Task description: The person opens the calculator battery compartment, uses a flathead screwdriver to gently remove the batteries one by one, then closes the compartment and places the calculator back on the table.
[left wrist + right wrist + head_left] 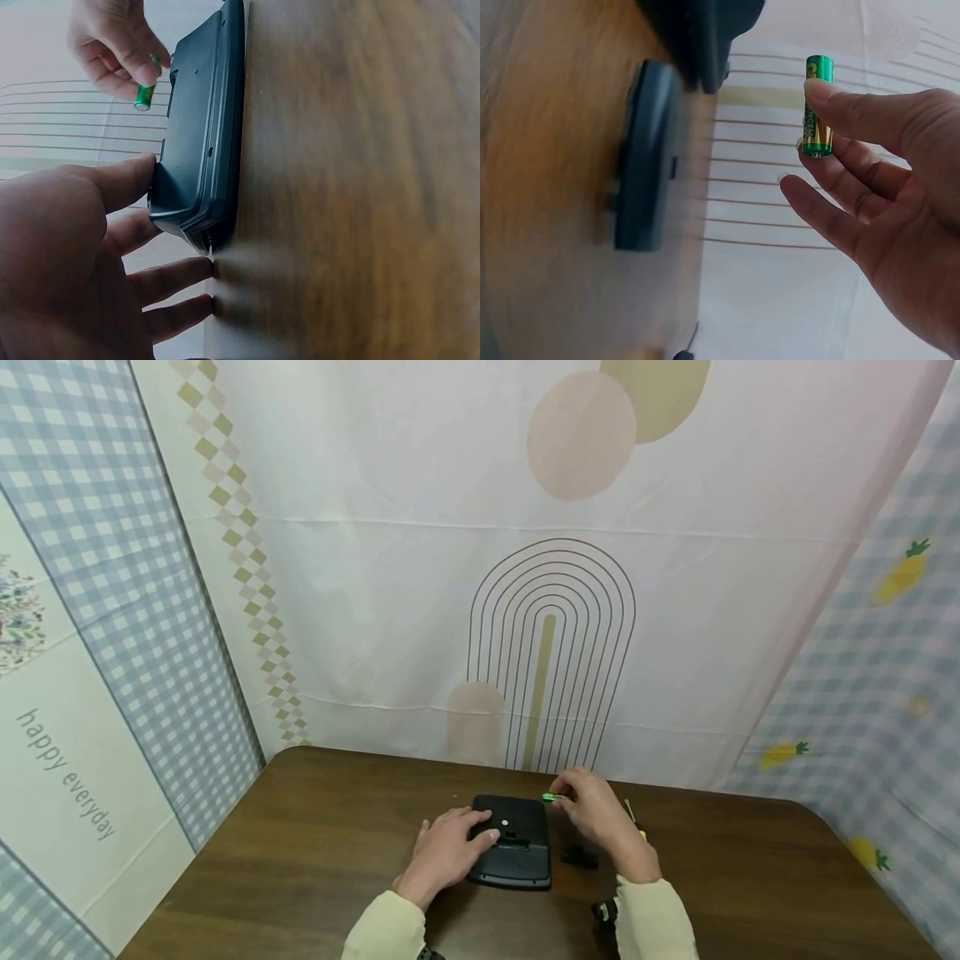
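A black flat device [513, 864], rounded at its corners, lies on the table with a recess in its upper face. My left hand [447, 850] rests on its left side, thumb and fingers spread; in the left wrist view the thumb [127, 184] touches the casing while lower fingertips reach the tabletop. Beyond the device's far right corner, my right hand [592, 806] pinches a green and gold battery [818, 112] between thumb and fingers. That battery is held above the table, its small metal terminal facing down in the right wrist view.
Right of the device, a small black piece [580, 857] lies on the brown wooden table [300, 852]. A thin metal-shafted tool [631, 812] with some yellow on it is partly hidden behind the right forearm. A printed cloth [375, 635] hangs along the table's back edge.
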The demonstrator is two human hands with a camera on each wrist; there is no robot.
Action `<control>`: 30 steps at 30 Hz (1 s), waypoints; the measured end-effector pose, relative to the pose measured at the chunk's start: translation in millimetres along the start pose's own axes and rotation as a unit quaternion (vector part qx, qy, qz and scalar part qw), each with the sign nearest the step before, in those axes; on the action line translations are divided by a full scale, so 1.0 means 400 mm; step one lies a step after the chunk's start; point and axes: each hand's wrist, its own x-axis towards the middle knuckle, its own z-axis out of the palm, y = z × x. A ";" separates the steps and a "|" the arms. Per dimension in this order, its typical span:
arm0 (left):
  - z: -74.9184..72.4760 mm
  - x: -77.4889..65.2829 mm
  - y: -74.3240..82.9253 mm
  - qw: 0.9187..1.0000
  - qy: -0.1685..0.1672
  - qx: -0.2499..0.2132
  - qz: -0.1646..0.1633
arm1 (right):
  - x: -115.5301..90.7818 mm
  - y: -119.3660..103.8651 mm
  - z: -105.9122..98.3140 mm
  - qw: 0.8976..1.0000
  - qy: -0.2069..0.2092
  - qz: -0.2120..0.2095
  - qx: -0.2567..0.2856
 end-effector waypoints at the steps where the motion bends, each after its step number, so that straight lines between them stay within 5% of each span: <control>1: 0.000 0.000 0.000 1.000 0.001 0.000 0.000 | 0.001 0.007 0.001 1.000 0.001 0.000 -0.002; 30: 0.001 0.002 -0.002 1.000 -0.002 -0.004 0.002 | 0.001 0.099 0.031 0.996 -0.046 0.066 -0.030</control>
